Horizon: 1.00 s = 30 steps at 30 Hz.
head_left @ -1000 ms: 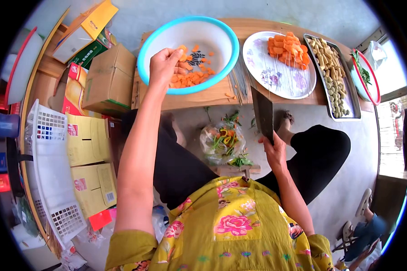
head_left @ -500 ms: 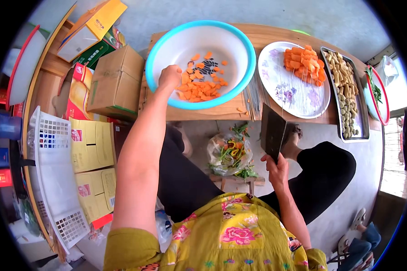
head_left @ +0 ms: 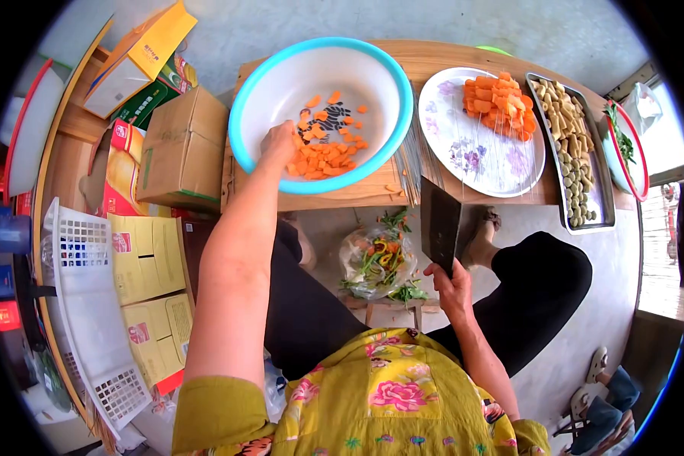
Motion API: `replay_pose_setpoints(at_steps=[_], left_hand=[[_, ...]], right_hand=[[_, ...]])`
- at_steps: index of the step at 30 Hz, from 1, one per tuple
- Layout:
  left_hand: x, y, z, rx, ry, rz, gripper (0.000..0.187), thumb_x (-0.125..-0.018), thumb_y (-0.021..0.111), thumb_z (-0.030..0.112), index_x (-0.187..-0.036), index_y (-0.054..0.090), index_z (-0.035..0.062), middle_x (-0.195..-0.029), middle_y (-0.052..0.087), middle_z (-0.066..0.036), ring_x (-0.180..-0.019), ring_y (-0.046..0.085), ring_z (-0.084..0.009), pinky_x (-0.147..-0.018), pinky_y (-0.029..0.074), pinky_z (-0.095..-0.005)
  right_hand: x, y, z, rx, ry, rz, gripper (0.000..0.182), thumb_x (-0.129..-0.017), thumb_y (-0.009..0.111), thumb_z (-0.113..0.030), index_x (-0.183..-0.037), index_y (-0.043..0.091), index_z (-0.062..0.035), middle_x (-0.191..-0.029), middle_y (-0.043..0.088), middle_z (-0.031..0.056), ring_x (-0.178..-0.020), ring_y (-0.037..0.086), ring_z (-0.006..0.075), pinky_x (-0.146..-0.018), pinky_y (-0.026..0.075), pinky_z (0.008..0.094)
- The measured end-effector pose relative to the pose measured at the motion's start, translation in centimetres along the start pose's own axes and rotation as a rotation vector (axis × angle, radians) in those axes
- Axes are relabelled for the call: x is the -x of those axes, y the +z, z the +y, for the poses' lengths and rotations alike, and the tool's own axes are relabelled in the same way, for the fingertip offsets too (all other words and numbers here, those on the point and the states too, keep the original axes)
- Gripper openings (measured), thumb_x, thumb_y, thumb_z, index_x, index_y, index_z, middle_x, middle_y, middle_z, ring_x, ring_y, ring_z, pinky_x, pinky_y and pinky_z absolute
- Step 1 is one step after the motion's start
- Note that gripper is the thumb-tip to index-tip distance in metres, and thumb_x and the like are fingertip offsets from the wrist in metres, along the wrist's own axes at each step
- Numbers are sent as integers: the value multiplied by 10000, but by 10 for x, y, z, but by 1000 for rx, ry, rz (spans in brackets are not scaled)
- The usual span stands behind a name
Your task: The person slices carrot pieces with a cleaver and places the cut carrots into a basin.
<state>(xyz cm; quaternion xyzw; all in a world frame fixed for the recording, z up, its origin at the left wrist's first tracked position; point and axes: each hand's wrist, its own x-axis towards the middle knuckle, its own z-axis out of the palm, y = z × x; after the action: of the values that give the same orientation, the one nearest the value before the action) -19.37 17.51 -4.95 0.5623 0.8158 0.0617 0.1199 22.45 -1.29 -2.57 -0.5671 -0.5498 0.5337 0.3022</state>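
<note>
My left hand [head_left: 280, 142] reaches over the near-left rim into a white basin [head_left: 262, 95] with a turquoise rim. Its fingers are curled in beside cut carrot pieces [head_left: 327, 161]; what they hold, if anything, is hidden. My right hand [head_left: 453, 290] grips a cleaver [head_left: 440, 224] by the handle, blade pointing up, in front of the table edge. Thin skewers [head_left: 409, 163] lie on the table between the basin and a floral plate [head_left: 441, 125]. On that plate rest skewered carrot pieces [head_left: 498, 102].
A metal tray [head_left: 606, 216] of skewered food stands right of the plate, beside a red-rimmed bowl [head_left: 640, 171] with greens. Below the wooden table [head_left: 342, 201], a bag of vegetable scraps [head_left: 376, 262] sits on a small stool. Cardboard boxes [head_left: 182, 148] and a white crate [head_left: 91, 319] stand left.
My left hand has moved lower into the basin, closer to the carrot pieces. The cleaver stays upright in my right hand. The whole view has shifted slightly.
</note>
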Motion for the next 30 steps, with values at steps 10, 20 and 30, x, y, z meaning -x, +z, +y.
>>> replay_pose_setpoints(at_steps=[10, 20, 30], left_hand=[[30, -57, 40, 1147, -73, -130, 119, -863, 631, 77, -948, 614, -6, -842, 652, -62, -778, 633, -119, -639, 524, -247], [252, -28, 147, 936, 477, 211, 125, -791, 632, -102, -889, 620, -24, -1022, 566, -63, -891, 605, -128, -731, 524, -245], [285, 9, 151, 1058, 499, -110, 134, -833, 628, -58, -960, 668, -44, -1090, 582, -85, -931, 605, -146, -800, 513, -243]], right_hand=[[-1, 5, -4, -315, 65, -2, 85, -903, 532, -82, -851, 580, -35, -631, 543, -3, -543, 465, 59, -499, 369, 237], [-6, 0, -53, -647, 22, -5, 114, -882, 609, -113, -921, 542, -28, -905, 673, 106, -602, 477, 94, -560, 420, 246], [-4, 7, -37, -765, 17, -1, 141, -837, 657, -2, -928, 560, -50, -789, 634, 35, -597, 519, 94, -562, 438, 240]])
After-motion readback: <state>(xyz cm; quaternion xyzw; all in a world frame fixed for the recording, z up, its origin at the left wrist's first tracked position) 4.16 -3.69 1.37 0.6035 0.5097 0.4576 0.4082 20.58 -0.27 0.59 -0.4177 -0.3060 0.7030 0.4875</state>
